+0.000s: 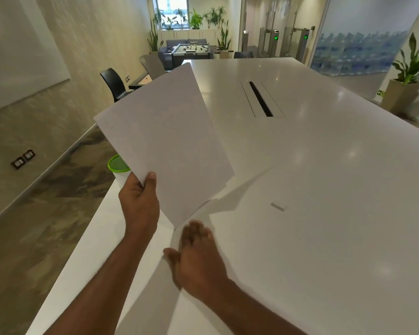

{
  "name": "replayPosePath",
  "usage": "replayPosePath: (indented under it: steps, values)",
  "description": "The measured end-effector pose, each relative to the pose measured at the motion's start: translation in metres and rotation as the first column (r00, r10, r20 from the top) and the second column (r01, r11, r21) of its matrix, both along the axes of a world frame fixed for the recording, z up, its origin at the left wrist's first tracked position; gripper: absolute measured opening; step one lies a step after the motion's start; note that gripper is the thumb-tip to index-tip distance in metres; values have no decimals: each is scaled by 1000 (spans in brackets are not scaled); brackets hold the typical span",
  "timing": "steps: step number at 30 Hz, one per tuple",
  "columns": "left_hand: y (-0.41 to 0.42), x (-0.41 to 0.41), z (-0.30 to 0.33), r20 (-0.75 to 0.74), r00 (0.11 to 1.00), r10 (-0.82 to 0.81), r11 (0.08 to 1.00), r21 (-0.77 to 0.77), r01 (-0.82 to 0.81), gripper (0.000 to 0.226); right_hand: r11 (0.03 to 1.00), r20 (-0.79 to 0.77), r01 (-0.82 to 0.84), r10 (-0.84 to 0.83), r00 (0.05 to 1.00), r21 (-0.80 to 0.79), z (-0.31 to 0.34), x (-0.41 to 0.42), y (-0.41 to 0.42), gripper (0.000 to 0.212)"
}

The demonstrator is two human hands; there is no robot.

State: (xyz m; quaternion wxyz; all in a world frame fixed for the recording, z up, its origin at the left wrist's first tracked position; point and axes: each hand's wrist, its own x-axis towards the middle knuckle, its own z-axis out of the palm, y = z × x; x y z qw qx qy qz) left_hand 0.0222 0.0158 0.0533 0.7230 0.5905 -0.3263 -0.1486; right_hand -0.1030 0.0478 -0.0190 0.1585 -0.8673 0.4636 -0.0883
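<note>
left hand (139, 204) pinches the paper (165, 141) at its near corner, thumb (150, 180) on top, fingers hidden beneath. gripped by the corner so it tilts up off the desk (324, 213) toward the eye, likely for reading or sorting. lower right edges look doubled: more than one sheet, i judge. right hand (198, 257) blurred, fingers straight, holding nothing, low over the desk just beside the paper's bottom corner, probably placed to take or steady it. beyond: tub with green lid (117, 165) at the desk's left edge, half hidden behind the paper; small grey piece (278, 206) lying apart on the right; cable slot (261, 99) farther off.
</note>
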Motion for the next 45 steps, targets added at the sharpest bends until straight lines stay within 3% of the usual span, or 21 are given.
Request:
replayPosePath:
  steps: [2, 4, 6, 8, 10, 13, 16, 19, 21, 23, 25, 28, 30, 32, 38, 42, 43, 45]
  values:
    - [1, 1, 4, 7, 1000, 9, 1000, -5, -9, 9, 994, 71, -95, 92, 993, 43, 6, 1, -3, 97]
    - [3, 5, 8, 7, 1000, 18, 1000, -22, -18, 8, 1000, 158, -22, 20, 987, 10, 2, -13, -16, 80]
    - [4, 10, 12, -3, 999, 32, 999, -38, -32, 11, 982, 116, 163, -152, 982, -94, -7, -37, -31, 76]
    - [5, 15, 15, -21, 999, 40, 997, -62, -41, 13, 946, 9, 307, -308, 951, -107, -10, -52, -36, 90]
    - [5, 18, 17, -46, 998, 50, 995, -85, -54, 17, 937, -55, 343, -347, 936, -74, -7, -42, -29, 97]
    - [5, 20, 20, -58, 996, 71, 993, -92, -76, 14, 972, -49, 230, -233, 971, -53, -18, 2, -12, 96]
    - [5, 19, 23, -46, 996, 79, 993, -87, -82, 13, 997, 47, -2, 5, 999, -71, -20, 34, 3, 84]
    - [5, 22, 24, -46, 995, 84, 993, -79, -88, 12, 995, 163, -97, 93, 982, 17, -4, 27, -6, 72]
    - [4, 23, 24, -48, 995, 83, 992, -86, -87, 12, 1000, 247, -25, 21, 969, 15, 3, 2, -16, 75]
    - [4, 22, 22, -50, 995, 81, 993, -83, -85, 16, 991, 238, 128, -118, 964, -27, -1, -35, -25, 96]
    - [4, 23, 21, -49, 996, 76, 994, -80, -79, 16, 948, 158, 309, -295, 942, -72, -8, -81, -32, 107]
    - [6, 26, 19, -54, 996, 68, 994, -77, -72, 9, 857, -60, 505, -512, 857, -106, -7, -135, -23, 103]
    - [8, 28, 20, -66, 995, 70, 994, -84, -76, 11, 828, -164, 551, -561, 811, -109, -6, -143, -5, 109]
    - [11, 30, 21, -73, 995, 66, 993, -97, -73, 14, 821, -152, 556, -570, 807, -126, -10, -129, 16, 109]
    - [14, 41, 19, -82, 993, 82, 991, -103, -91, 12, 936, -4, 345, -346, 938, -68, -17, -15, 45, 99]
    - [15, 41, 25, -72, 993, 89, 989, -108, -96, 13, 999, 21, -41, 42, 999, -33, -3, 35, 39, 86]
    - [16, 41, 27, -69, 994, 88, 989, -114, -96, 16, 996, 52, -82, 83, 995, -28, 0, 37, 31, 82]
    - [19, 42, 31, -67, 994, 81, 988, -123, -89, 19, 996, 107, 9, 1, 994, -89, 1, 25, 6, 77]
